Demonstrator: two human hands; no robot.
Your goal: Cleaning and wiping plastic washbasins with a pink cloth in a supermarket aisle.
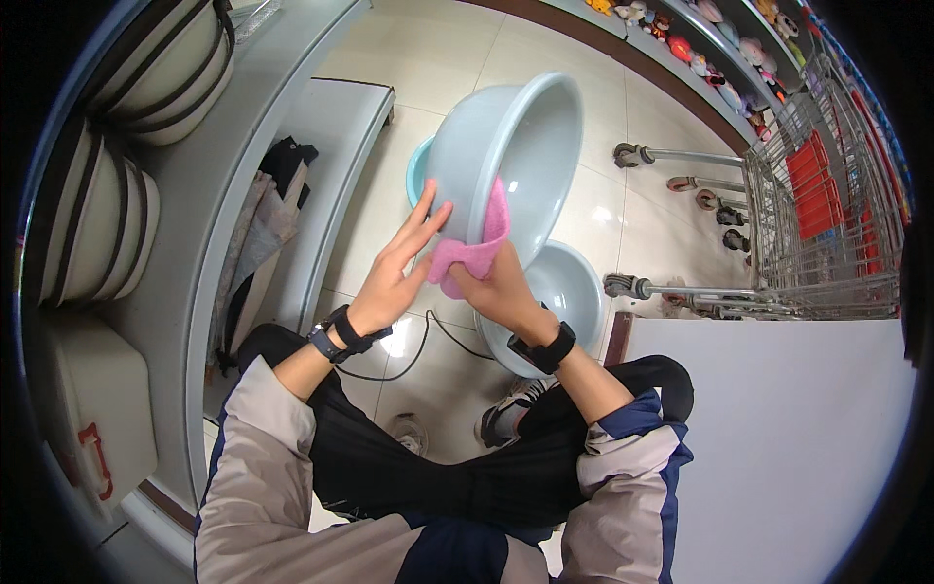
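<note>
A large pale blue plastic basin [467, 139] stands tilted on its side before me, its opening facing right. My right hand [500, 288] grips a pink cloth [474, 255] that is folded over the basin's rim. Against the basin's outer wall rests my left hand [405, 266], fingers spread, its thumb close to the cloth. Behind the basin shows part of a turquoise basin [417, 171]. Another pale blue basin [576, 292] lies on the floor, partly under my right wrist.
Grey metal shelves [248, 146] on the left hold stacked containers with dark bands [102, 219]. Wire shopping carts [803, 190] stand at the right, near a white panel [766, 438]. Plush toys [678, 47] line a far shelf. A black cable [416, 358] runs over the tiled floor.
</note>
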